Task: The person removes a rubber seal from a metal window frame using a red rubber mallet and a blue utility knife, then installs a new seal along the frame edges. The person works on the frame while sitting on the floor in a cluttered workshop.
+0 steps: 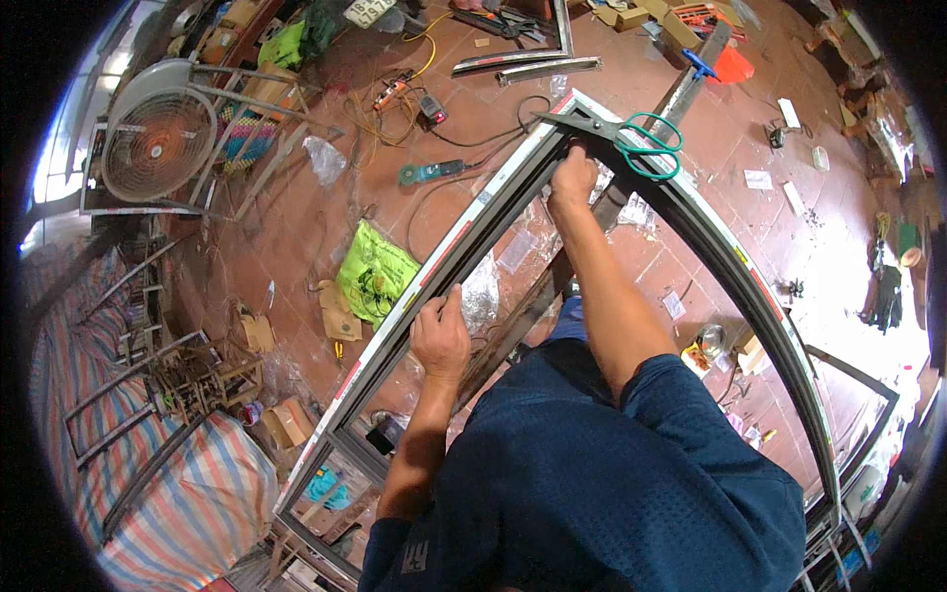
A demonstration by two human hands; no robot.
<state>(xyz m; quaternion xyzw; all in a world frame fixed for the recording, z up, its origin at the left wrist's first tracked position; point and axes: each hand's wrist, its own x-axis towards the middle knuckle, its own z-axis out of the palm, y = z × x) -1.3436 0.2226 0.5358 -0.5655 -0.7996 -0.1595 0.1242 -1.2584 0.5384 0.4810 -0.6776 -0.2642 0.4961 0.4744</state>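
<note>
A large angular frame [501,205] with a dark channel and pale edges stands around the person's front, above the tiled floor [306,222], its corner pointing away from the body. The left hand [441,335] has its fingers curled at the inner edge of the left bar; whether it grips, I cannot tell. The right hand [574,180] reaches into the corner, fingertips hidden, so its closure cannot be told either. Scissors [604,126] with green handles lie across that corner, just beyond the right hand. Left of the frame are a teal power tool [431,172], a lime bag [375,271] and a round fan [156,151].
</note>
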